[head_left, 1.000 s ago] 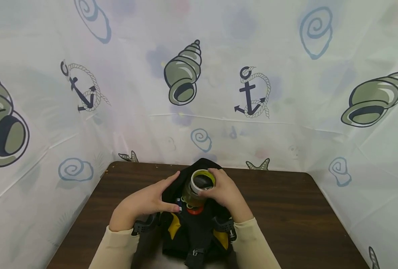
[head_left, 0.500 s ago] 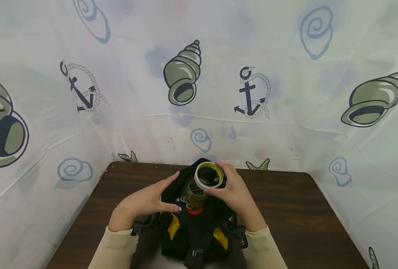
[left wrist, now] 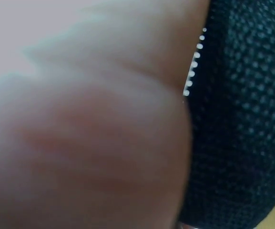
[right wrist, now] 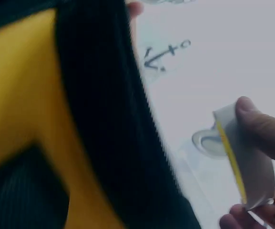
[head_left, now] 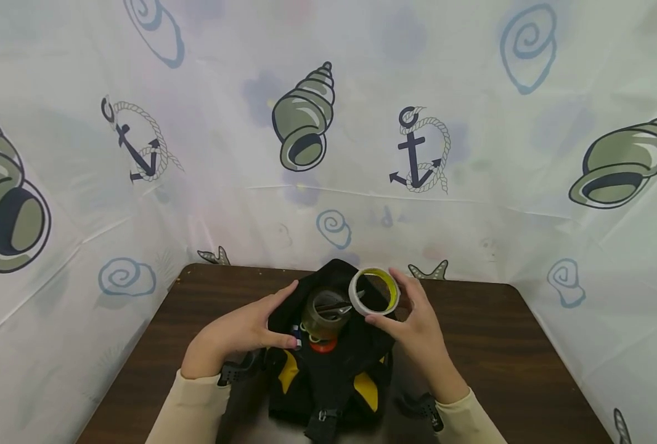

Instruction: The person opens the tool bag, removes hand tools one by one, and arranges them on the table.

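A black bag (head_left: 328, 376) with yellow patches stands on the table. My left hand (head_left: 234, 327) holds its left side, thumb on the front and index finger along the upper edge; the other fingers are hidden. To the right of the bag's top, my right hand (head_left: 423, 327) holds a white tape roll (head_left: 389, 287) with a yellow inside, between thumb and fingers. The right wrist view shows the tape roll (right wrist: 251, 157) edge-on. A brown translucent tape roll (head_left: 318, 327) sits at the bag's front, with metal-tipped items (head_left: 333, 307) showing in its hole.
Below the brown roll are a red ring (head_left: 324, 346) and a small blue-and-white item (head_left: 297, 333). A buckled strap (head_left: 323, 416) hangs down the bag's front. The dark wooden table (head_left: 489, 351) meets a patterned cloth backdrop (head_left: 362, 228) at the back and sides.
My right hand has lifted the white tape roll off the brown roll and carried it right, uncovering the items in the brown roll's hole. My left hand has stayed in place.
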{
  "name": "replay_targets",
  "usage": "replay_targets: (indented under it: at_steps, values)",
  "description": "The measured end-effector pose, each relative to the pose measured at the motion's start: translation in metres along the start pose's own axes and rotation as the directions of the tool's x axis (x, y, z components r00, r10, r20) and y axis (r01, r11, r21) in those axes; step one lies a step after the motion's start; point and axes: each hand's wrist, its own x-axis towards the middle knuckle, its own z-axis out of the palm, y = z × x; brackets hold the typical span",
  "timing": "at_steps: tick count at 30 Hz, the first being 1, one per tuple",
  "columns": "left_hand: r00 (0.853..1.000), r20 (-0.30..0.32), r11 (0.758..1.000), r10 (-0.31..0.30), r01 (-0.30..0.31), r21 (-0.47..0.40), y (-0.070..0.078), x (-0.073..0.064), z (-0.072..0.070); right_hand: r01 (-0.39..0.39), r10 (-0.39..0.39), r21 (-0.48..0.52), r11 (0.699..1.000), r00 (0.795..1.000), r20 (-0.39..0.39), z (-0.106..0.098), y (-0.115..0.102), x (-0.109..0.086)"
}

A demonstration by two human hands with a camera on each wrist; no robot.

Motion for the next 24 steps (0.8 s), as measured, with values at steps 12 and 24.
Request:
replay_targets:
  at_steps: [12, 24]
  values:
    - [1.0, 0.01, 1.0, -0.007, 0.007, 0.011, -0.001, 0.001, 0.0, -0.098, 0.076, -0.046, 0.994, 0.938, -0.337, -0.033, 0.074, 0.006]
    - [1.0, 0.009, 1.0, 0.009, -0.009, 0.011, -0.001, 0.001, 0.002, -0.255, 0.292, 0.144, 0.956, 0.866, -0.407, -0.027, 0.193, 0.004]
